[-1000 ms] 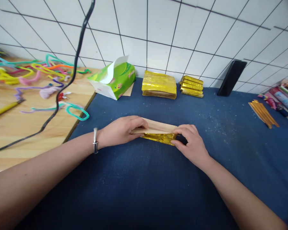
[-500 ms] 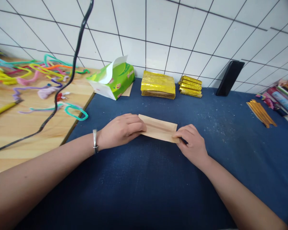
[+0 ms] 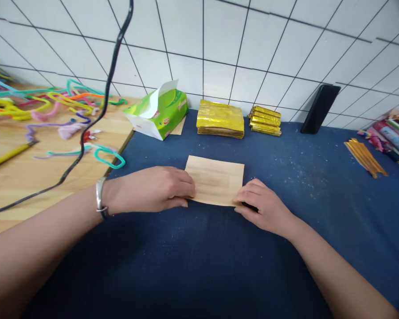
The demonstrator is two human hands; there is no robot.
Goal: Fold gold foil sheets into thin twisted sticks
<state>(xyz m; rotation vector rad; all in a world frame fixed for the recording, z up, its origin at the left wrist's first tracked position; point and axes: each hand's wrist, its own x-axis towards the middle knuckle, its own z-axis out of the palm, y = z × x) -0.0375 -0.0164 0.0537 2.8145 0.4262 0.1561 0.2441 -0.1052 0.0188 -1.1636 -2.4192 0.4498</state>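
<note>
We had a tan paper sheet [image 3: 214,179] in front of us on the dark blue surface [image 3: 199,252], between our two hands. Our left hand [image 3: 159,189] held its near left corner, fingers lying over the top and thumb low at the edge; our right hand [image 3: 266,204] grasped the near right corner, finger and thumb together there. So neither grip was free, and both were light.

We judged the step in hand to be steadying and lining up the sheet by its near edge. The next move, we reckoned, called for even hold at both corners, so that the edge would not skew or crease.

The sheet looked thin, matt and roughly rectangular, with faint darker streaks across its middle. Its far edge sloped slightly, and its near edge bowed a little between our grips. We could not see its underside. Behind it, well apart, we had a gold stack [image 3: 220,118] and, just to its right, some folded gold strips [image 3: 265,120].
</note>
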